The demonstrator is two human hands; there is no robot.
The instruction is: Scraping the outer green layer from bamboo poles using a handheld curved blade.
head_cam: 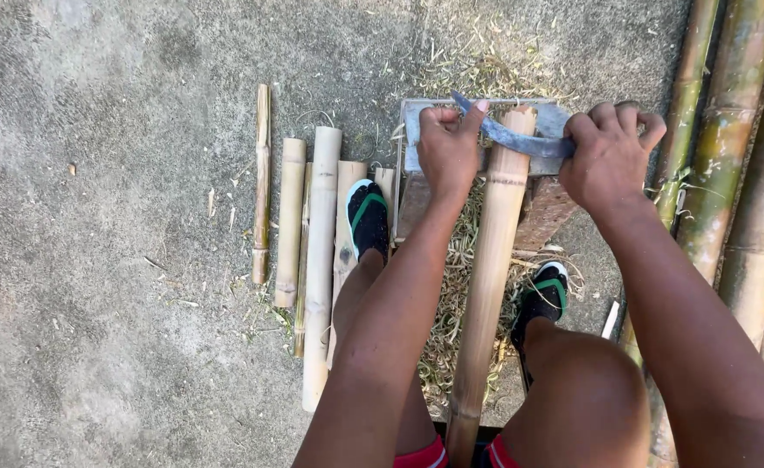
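Figure: the person's body, seen from the head camera. Both forearms were bare, without sleeves, watch or rings visible; the left hand (448,147) and right hand (606,156) wore no gloves. The legs were bare from knee to ankle. At the bottom centre of the frame showed the edges of red shorts (425,455) with a thin pale trim. Each foot wore a black sandal with green straps edged in white (369,218).

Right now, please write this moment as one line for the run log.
left hand: grips blade end | right hand: grips other end | blade: across bamboo pole top | cut pieces: on ground, left | shavings: under pole
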